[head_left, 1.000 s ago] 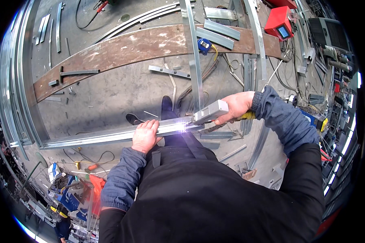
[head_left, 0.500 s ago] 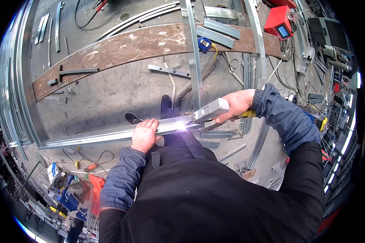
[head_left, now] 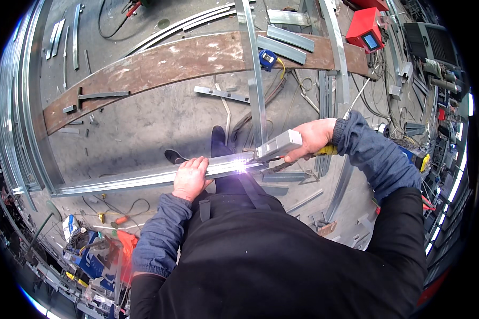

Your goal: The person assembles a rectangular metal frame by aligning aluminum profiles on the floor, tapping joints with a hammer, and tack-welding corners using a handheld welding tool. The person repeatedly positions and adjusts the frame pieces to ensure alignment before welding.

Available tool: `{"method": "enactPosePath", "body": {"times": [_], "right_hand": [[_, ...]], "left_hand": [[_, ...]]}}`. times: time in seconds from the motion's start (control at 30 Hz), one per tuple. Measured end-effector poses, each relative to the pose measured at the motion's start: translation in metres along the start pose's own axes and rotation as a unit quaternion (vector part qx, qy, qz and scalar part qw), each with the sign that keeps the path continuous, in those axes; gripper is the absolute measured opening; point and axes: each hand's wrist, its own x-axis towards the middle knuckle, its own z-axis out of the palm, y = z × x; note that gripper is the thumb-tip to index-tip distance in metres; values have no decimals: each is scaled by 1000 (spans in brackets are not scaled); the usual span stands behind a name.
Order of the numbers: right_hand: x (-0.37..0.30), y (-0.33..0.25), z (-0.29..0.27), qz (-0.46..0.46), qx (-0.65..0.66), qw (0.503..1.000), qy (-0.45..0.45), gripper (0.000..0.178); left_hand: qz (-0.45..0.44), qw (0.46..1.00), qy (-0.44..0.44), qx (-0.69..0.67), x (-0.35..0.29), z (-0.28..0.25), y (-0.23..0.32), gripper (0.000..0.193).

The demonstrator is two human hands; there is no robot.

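Note:
A long silvery metal rail runs across in front of my body from the frame at the left. My left hand is closed over it, fingers together on its top. My right hand grips a grey, box-bodied welding gun, its nozzle pointing left onto the rail. A bright white-violet weld glow burns at the nozzle's tip, to the right of my left hand. The glare hides the seam. A yellow part shows beneath my right wrist. An upright metal bar meets the rail near the gun.
A rusty brown plank lies beyond, carrying a hammer, metal offcuts and a blue tape measure. A red machine with a screen stands far right. Cables and a level-like bar lie on the floor.
The weld glow and the gun have shifted very slightly to the right along the rail. My left hand stays in place on it.

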Motion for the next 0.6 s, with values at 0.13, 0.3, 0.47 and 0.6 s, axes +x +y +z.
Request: {"method": "enactPosePath", "body": {"times": [0.13,0.3,0.47,0.6], "right_hand": [[-8,7,4,5,-11,1000,27,50],[-35,33,10,-154,26,985,74,52],[-82,49,5,-237,200,909,279,41],[-92,56,-44,-311,266,783,468,43]], "left_hand": [[12,1000,-7,-10,0,-7,0,77],[13,1000,0,-23,-2,-2,-1,78],[12,1000,4,-22,-3,-3,1,78],[24,999,24,-34,-2,1,0,75]]}}
